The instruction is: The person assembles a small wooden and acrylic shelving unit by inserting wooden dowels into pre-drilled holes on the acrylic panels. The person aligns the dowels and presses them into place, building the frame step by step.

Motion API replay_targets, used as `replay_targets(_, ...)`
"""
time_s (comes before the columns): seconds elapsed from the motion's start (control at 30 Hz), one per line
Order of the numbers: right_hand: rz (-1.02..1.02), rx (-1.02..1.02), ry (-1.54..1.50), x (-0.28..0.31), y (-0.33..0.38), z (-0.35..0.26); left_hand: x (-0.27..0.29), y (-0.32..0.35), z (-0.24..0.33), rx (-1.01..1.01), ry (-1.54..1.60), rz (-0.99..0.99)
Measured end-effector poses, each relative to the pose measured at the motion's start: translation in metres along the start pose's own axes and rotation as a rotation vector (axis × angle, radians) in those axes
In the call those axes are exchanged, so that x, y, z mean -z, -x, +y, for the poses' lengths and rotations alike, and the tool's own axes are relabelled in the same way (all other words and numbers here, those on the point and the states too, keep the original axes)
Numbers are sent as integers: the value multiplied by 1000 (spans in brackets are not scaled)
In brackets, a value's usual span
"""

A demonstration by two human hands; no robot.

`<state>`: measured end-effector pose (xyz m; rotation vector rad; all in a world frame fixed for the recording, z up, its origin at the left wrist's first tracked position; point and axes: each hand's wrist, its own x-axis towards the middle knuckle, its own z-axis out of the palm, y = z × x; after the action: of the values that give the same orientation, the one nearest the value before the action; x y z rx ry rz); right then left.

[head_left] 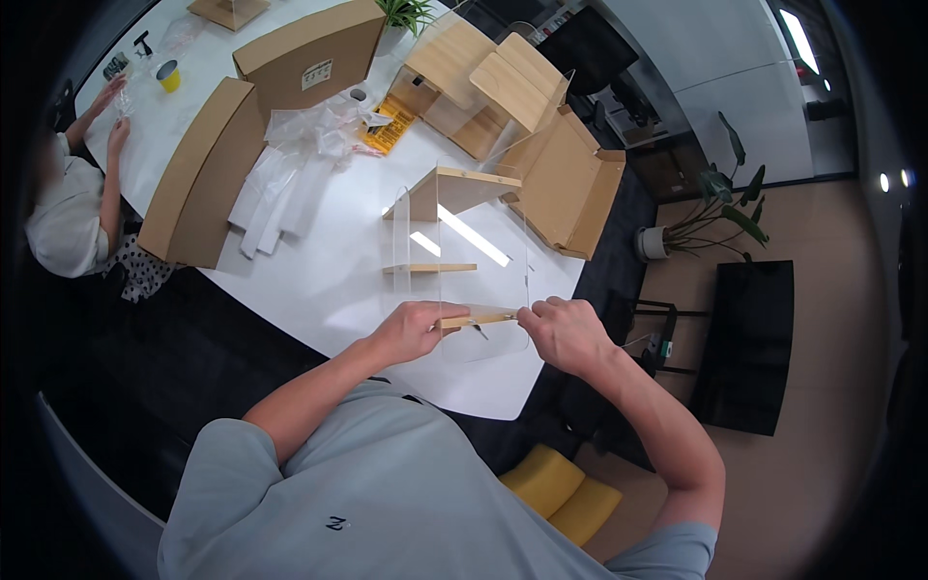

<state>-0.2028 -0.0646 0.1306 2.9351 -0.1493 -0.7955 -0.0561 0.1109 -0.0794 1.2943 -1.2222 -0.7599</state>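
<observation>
A partly built stand of clear acrylic panels (483, 285) and pale wooden boards stands at the near end of the white table. My left hand (414, 332) is closed around the left end of its nearest wooden board (480, 318). At that board's right end, my right hand (565, 333) has its fingers pinched together by the clear panel's edge; what lies between them is hidden. Farther up the stand are a wider wooden board (464, 189) and a narrow wooden strip (440, 268). A small dark object (480, 332) shows just below the nearest board, too small to name.
Beyond stands another wood-and-acrylic unit (517, 82), beside an open cardboard box (565, 184). Tall cardboard pieces (198, 174), clear plastic wrap (309, 130) and a yellow packet (389, 126) lie to the left. A co-worker (72, 217) handles clear plastic near a yellow cup (169, 77).
</observation>
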Motion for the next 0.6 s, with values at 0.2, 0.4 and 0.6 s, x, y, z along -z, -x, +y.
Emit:
replay_targets(0.2, 36, 147, 134, -3, -6, 6, 0, 0, -1, 28, -3, -11)
replay_targets(0.4, -240, -290, -156, 11, -18, -18, -1, -1, -1, 8, -13, 9)
replay_targets(0.6, -132, -507, -545, 2, -14, -16, 0, -3, -2, 21, 1, -21)
